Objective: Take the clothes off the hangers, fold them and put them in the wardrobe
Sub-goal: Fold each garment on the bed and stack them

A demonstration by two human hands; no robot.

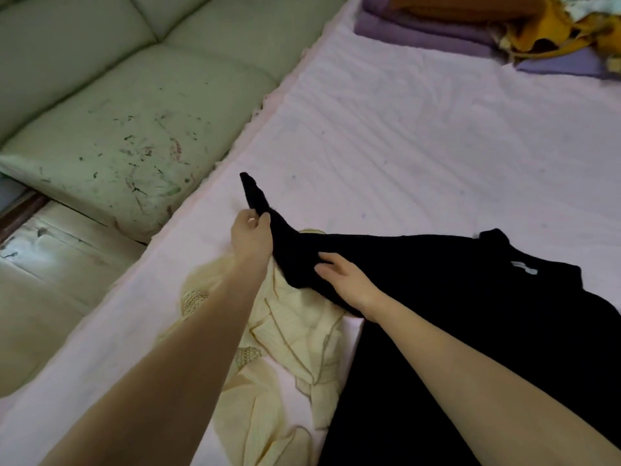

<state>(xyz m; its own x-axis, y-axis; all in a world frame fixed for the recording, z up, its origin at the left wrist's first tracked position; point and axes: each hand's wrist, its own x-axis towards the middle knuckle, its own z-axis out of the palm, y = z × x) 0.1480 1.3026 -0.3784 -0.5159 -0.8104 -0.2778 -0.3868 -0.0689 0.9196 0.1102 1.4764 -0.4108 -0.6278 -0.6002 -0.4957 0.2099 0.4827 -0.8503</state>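
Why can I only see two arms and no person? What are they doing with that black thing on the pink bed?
The camera sits on the person's head and looks down, so you see what they see: only their own arms. That is the one picture here.

The big pale pink sheet covers a bed or mattress. On it lies a black garment, spread out. The left hand pinches the end of its long sleeve, pulling it out straight. The right hand lies flat on the sleeve, fingers open, pressing it down. It looks like folding has begun.

Partly under the black sleeve lies a crumpled cream garment. Far away in the corner sit folded purple cloths and something yellow. Beside the bed is a worn green cushion.
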